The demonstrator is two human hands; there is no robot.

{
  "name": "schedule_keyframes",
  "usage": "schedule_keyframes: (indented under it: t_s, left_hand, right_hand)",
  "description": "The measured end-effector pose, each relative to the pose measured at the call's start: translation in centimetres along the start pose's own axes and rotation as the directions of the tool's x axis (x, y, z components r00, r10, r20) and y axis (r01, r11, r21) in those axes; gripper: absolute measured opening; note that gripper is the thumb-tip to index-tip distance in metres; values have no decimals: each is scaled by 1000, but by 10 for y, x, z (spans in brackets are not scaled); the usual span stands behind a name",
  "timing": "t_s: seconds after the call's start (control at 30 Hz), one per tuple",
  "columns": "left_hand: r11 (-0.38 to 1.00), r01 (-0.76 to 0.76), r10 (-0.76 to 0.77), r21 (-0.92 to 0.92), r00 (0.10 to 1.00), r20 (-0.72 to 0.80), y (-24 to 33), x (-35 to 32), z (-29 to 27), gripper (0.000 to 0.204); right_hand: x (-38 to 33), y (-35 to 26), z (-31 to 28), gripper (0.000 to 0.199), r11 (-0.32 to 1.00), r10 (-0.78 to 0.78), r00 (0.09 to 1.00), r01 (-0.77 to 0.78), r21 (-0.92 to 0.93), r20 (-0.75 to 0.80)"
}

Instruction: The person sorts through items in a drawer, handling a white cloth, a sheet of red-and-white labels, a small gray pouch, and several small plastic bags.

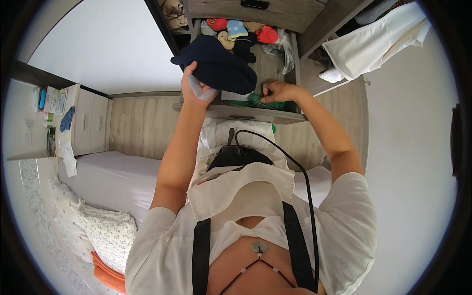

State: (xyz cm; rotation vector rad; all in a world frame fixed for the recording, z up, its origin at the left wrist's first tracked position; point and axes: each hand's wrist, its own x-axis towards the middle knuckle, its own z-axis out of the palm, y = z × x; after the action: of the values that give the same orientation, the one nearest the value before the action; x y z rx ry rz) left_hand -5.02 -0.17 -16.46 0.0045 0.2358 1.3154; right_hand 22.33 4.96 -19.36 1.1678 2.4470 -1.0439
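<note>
A dark navy cloth hat (pixel 214 64), soft and rounded, is held up over the left part of an open drawer by my left hand (pixel 189 84). The thumb presses its lower edge, and the hat hides most of the fingers. Against that palm lies a translucent, pale plastic-like piece (pixel 200 89). My right hand (pixel 279 92) reaches down inside the drawer front (pixel 285 116). Its fingers are curled and pinched at a green patterned item (pixel 265 102), whose kind I cannot make out. A flat white piece (pixel 235 96) lies beside it, partly under the hat.
Small folded clothes in red (pixel 267 35), blue (pixel 237 29), beige and black lie at the drawer's back, beside a clear plastic bag (pixel 286 51). White cloth (pixel 373 44) hangs at right. A black cable (pixel 302 172) runs down my front. A bed (pixel 118 172) stands left.
</note>
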Motion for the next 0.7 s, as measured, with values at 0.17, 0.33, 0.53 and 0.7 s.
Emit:
schedule_keyframes:
  t_s: [0.17, 0.33, 0.53, 0.7]
  left_hand:
    - [999, -38, 37, -20, 998, -54, -2, 0, 3, 31]
    - [999, -34, 33, -25, 999, -14, 0, -3, 13, 30]
    - [995, -99, 100, 13, 994, -54, 6, -7, 13, 28]
    - [983, -180, 182, 36, 982, -57, 17, -7, 0, 25]
  right_hand:
    - [-9, -20, -2, 48, 992, 56, 998, -60, -113, -35]
    - [-12, -29, -12, 41, 988, 40, 999, -38, -150, 11]
    - [-4, -4, 0, 24, 995, -46, 998, 42, 94, 39]
    - [-11, -21, -3, 21, 999, 45, 997, -43, 32, -57]
